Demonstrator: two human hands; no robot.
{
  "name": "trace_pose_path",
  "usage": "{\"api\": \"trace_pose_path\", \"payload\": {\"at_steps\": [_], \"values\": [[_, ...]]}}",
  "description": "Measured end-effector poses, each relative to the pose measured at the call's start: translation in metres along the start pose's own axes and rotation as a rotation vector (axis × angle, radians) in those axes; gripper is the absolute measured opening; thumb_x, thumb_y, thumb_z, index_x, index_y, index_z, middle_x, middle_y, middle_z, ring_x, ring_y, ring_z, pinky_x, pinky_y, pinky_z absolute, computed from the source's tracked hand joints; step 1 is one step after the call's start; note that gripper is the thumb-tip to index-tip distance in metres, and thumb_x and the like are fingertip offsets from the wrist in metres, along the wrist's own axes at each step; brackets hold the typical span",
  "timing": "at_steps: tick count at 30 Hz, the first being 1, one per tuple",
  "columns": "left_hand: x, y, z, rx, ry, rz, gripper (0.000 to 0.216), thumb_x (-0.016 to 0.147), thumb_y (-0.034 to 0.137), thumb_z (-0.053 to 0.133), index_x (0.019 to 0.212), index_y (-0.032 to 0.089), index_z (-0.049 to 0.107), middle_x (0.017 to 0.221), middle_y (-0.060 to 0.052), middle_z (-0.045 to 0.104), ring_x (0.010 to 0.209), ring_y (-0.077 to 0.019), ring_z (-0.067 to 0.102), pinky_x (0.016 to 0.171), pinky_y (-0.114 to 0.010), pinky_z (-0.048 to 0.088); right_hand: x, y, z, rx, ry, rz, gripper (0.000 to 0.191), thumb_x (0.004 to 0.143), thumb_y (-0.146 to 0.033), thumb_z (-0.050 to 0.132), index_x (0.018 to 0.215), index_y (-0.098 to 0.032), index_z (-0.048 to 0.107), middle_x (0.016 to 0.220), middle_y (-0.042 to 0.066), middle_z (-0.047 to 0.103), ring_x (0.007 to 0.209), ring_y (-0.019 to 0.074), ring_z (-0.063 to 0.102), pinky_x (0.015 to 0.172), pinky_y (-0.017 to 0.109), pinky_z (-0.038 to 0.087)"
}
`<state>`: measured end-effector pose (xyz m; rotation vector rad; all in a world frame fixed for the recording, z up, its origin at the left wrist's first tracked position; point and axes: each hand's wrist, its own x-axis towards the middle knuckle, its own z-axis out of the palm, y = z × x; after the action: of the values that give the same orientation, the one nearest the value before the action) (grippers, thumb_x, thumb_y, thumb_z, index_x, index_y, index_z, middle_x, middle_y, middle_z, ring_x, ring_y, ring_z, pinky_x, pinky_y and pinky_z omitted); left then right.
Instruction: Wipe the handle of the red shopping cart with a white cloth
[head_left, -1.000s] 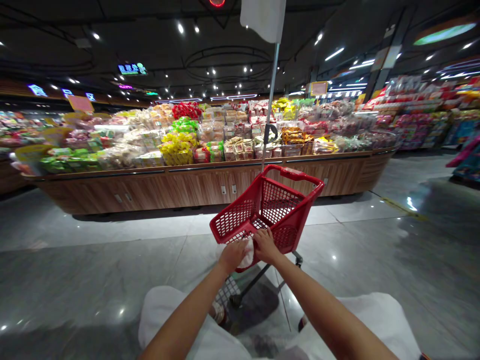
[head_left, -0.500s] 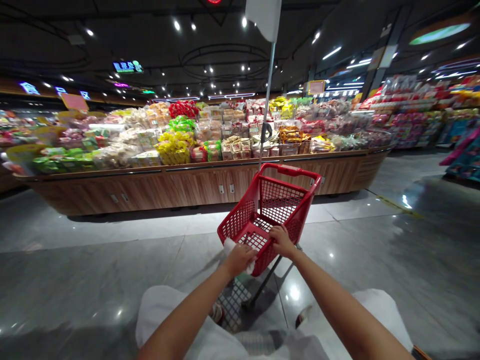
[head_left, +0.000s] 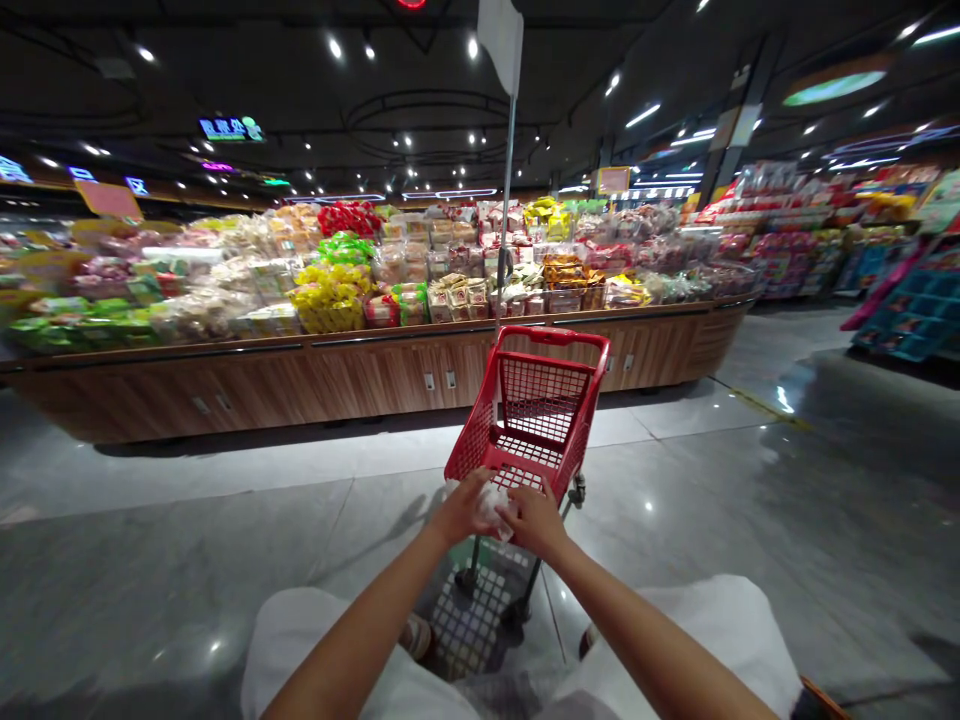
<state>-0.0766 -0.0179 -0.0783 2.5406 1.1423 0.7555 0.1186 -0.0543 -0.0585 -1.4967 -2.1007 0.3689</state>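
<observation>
A crumpled white cloth (head_left: 493,514) lies between the two hands at the near edge of a red shopping cart (head_left: 555,338); the left hand (head_left: 459,512) has its fingers curled around the cloth's left side, gripping it, with part of the white bulging out toward the right; the right hand (head_left: 537,520) sits just beside, at the cart's near rim, its thumb and forefinger bent toward the cloth's right side; whether these fingers pinch the cloth or only touch it, I cannot tell.

The cart's mesh basket opens beyond the hands, its handle at the far end; below, a pattern of light squares (head_left: 466,612) spreads over the grey floor (head_left: 247,545) between the person's white-clad legs (head_left: 712,625); a thin pole (head_left: 509,160) bearing a white flag (head_left: 502,45) rises at the cart's far left corner; farther off stands a long wood-panelled counter (head_left: 367,385), heaped with packaged goods (head_left: 334,297) in yellow, green, red and brown; ceiling lights (head_left: 335,48) shine above.
</observation>
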Motion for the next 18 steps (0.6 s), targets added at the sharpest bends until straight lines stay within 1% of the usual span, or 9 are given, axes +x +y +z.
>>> {"api": "trace_pose_path", "payload": {"at_steps": [1, 3, 5, 8, 11, 13, 14, 16, 18], "values": [[0.000, 0.001, 0.000, -0.030, 0.007, 0.023, 0.103, 0.055, 0.044, 0.084, 0.142, 0.021, 0.032, 0.139, -0.014, 0.045, 0.129, -0.0301, 0.042, 0.108, -0.046, 0.038, 0.001, -0.004, 0.004, -0.016, 0.010, 0.031, 0.031, 0.086, -0.043, 0.054, 0.105, -0.022, 0.066, 0.105, 0.009, 0.069, 0.103, 0.0257, 0.059, 0.107, 0.048, 0.023], [-0.002, 0.003, -0.002, -0.059, 0.029, 0.046, 0.106, 0.053, 0.050, 0.084, 0.141, 0.021, 0.033, 0.139, -0.014, 0.046, 0.130, -0.0323, 0.041, 0.110, -0.049, 0.035, 0.003, -0.004, 0.008, -0.014, 0.032, 0.058, 0.027, 0.086, -0.041, 0.054, 0.100, -0.021, 0.065, 0.105, 0.010, 0.068, 0.101, 0.0252, 0.059, 0.099, 0.041, 0.035], [-0.004, 0.003, -0.007, -0.049, 0.066, 0.009, 0.111, 0.048, 0.055, 0.084, 0.141, 0.022, 0.033, 0.139, -0.014, 0.047, 0.132, -0.0337, 0.038, 0.112, -0.053, 0.029, 0.003, 0.002, 0.009, 0.072, 0.074, 0.027, 0.023, 0.087, -0.037, 0.051, 0.099, -0.022, 0.063, 0.106, 0.008, 0.066, 0.101, 0.0233, 0.059, 0.089, 0.034, 0.043], [-0.009, 0.004, -0.014, -0.009, 0.110, -0.128, 0.121, 0.040, 0.054, 0.087, 0.143, 0.022, 0.031, 0.144, -0.015, 0.043, 0.135, -0.0340, 0.035, 0.114, -0.055, 0.022, -0.002, 0.015, 0.007, 0.317, 0.125, -0.047, 0.025, 0.089, -0.037, 0.042, 0.102, -0.023, 0.058, 0.102, 0.006, 0.065, 0.094, 0.0215, 0.060, 0.080, 0.031, 0.047], [-0.008, 0.010, -0.017, -0.021, 0.084, -0.215, 0.121, 0.036, 0.049, 0.089, 0.141, 0.020, 0.035, 0.144, -0.015, 0.043, 0.134, -0.0354, 0.035, 0.115, -0.056, 0.019, -0.007, 0.021, 0.003, 0.548, 0.131, -0.038, 0.032, 0.091, -0.044, 0.035, 0.107, -0.023, 0.052, 0.095, 0.004, 0.064, 0.084, 0.0199, 0.061, 0.072, 0.029, 0.048], [-0.003, 0.018, -0.017, -0.091, 0.038, -0.235, 0.112, 0.036, 0.044, 0.090, 0.135, 0.020, 0.044, 0.139, -0.013, 0.050, 0.130, -0.0356, 0.041, 0.113, -0.056, 0.023, -0.006, 0.020, 0.000, 0.679, 0.152, 0.031, 0.035, 0.091, -0.050, 0.033, 0.109, -0.023, 0.048, 0.092, 0.003, 0.062, 0.082, 0.0189, 0.060, 0.072, 0.028, 0.048], [0.000, 0.022, -0.015, -0.151, 0.012, -0.251, 0.103, 0.038, 0.041, 0.090, 0.130, 0.019, 0.050, 0.134, -0.012, 0.055, 0.125, -0.0347, 0.047, 0.111, -0.053, 0.029, -0.004, 0.019, -0.001, 0.750, 0.166, 0.077, 0.037, 0.090, -0.052, 0.032, 0.109, -0.023, 0.046, 0.092, 0.003, 0.062, 0.082, 0.0186, 0.060, 0.072, 0.028, 0.048], [0.006, 0.029, -0.012, -0.307, -0.028, -0.318, 0.074, 0.048, 0.038, 0.086, 0.115, 0.017, 0.062, 0.116, -0.009, 0.067, 0.108, -0.0304, 0.059, 0.100, -0.046, 0.043, 0.003, 0.016, -0.004, 0.906, 0.194, 0.173, 0.039, 0.090, -0.056, 0.031, 0.111, -0.025, 0.043, 0.096, 0.003, 0.062, 0.084, 0.0185, 0.060, 0.073, 0.029, 0.049], [0.012, 0.032, -0.006, -0.469, -0.028, -0.396, 0.047, 0.060, 0.036, 0.080, 0.100, 0.014, 0.067, 0.101, -0.007, 0.071, 0.093, -0.0257, 0.064, 0.087, -0.039, 0.050, 0.010, 0.015, -0.007, 1.041, 0.237, 0.277, 0.041, 0.089, -0.057, 0.031, 0.113, -0.026, 0.041, 0.100, 0.003, 0.063, 0.086, 0.0189, 0.062, 0.072, 0.029, 0.050]]}}
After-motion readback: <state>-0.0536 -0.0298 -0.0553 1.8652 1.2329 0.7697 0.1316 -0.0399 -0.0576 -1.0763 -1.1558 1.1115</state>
